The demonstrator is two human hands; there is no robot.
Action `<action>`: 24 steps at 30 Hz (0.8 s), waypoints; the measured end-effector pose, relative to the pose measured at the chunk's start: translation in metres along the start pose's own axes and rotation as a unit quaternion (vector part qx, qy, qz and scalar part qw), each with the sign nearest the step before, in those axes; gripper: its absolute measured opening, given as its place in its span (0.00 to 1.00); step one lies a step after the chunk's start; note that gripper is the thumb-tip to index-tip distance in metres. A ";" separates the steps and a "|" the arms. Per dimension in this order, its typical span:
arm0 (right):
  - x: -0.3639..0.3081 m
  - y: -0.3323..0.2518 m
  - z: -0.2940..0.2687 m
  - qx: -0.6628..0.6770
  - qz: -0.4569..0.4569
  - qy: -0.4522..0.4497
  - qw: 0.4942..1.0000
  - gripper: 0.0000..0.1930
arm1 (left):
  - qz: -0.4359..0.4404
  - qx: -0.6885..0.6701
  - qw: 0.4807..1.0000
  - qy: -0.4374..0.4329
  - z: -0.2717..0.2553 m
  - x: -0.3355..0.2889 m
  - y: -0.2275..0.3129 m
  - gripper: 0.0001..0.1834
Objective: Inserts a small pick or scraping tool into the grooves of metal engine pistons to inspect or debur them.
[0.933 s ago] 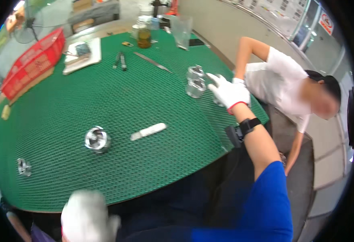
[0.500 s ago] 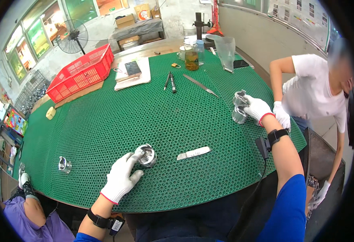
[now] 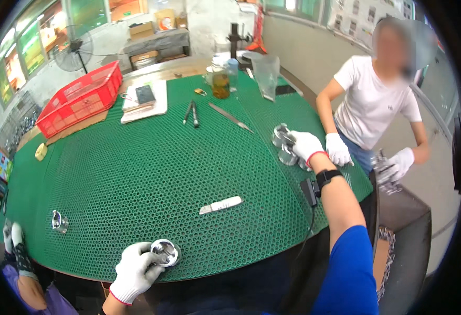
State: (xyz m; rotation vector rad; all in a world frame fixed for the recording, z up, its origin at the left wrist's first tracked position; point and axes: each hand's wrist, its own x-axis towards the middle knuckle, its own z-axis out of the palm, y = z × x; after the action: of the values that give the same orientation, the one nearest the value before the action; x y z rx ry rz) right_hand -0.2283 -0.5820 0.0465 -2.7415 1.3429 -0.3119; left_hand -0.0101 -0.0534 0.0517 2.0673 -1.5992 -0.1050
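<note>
On the green table (image 3: pixel 136 173), a metal cup (image 3: pixel 61 222) sits at the left, nearer than the red basket (image 3: pixel 78 102). The left hand (image 3: pixel 135 269) has its grip narrow, holding a second cup (image 3: pixel 170 255) near the front edge. Next lies a white-handled blade (image 3: pixel 220 205). Further right, fingers of the right hand (image 3: pixel 307 145) touch clustered cups (image 3: pixel 286 156); whether that grip is closed, I cannot tell. Beside it rests a co-worker's gloved hand (image 3: pixel 338 149).

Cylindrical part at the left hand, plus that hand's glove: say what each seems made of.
Cylindrical part: apparently bare metal, shiny, from its silvery highlights; which metal is unclear. Glove: likely knitted fabric, matte white, judging by its soft contours.
</note>
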 end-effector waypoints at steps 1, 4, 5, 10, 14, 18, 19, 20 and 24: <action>0.005 -0.013 -0.002 -0.007 0.006 -0.028 1.000 0.14 | 0.001 -0.042 0.998 0.040 0.008 -0.006 -0.004 0.15; -0.015 -0.020 0.003 0.039 0.004 0.031 0.999 0.14 | 0.034 -0.107 0.992 0.051 0.018 -0.011 -0.010 0.12; -0.018 -0.007 0.006 -0.010 -0.007 0.056 0.998 0.14 | 0.044 -0.137 0.988 0.048 0.022 -0.010 -0.011 0.12; -0.029 0.003 0.014 0.015 -0.076 0.080 0.994 0.12 | 0.080 -0.150 0.981 0.097 0.039 -0.009 -0.023 0.16; -0.043 -0.112 -0.016 0.080 -0.276 0.081 0.954 0.15 | 0.006 -0.086 0.991 0.105 0.039 -0.021 -0.015 0.20; -0.069 -0.259 -0.013 0.026 -0.436 0.069 0.897 0.18 | -0.001 -0.091 0.991 0.093 0.034 -0.024 -0.013 0.19; -0.072 -0.276 -0.002 0.052 -0.467 0.058 0.881 0.18 | 0.002 -0.091 0.990 0.111 0.038 -0.023 -0.012 0.19; -0.076 -0.295 0.011 0.015 -0.490 0.088 0.867 0.16 | -0.002 -0.082 0.988 0.130 0.037 -0.024 -0.012 0.19; -0.097 -0.315 0.042 0.017 -0.535 0.087 0.840 0.10 | -0.006 -0.117 0.986 0.115 0.032 -0.034 -0.006 0.20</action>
State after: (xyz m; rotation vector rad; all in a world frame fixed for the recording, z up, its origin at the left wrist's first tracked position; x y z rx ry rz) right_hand -0.0338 -0.3126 0.0398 -3.1564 -0.3527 -0.6147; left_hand -0.0265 -0.0328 0.0131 1.8367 -1.3653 -0.0540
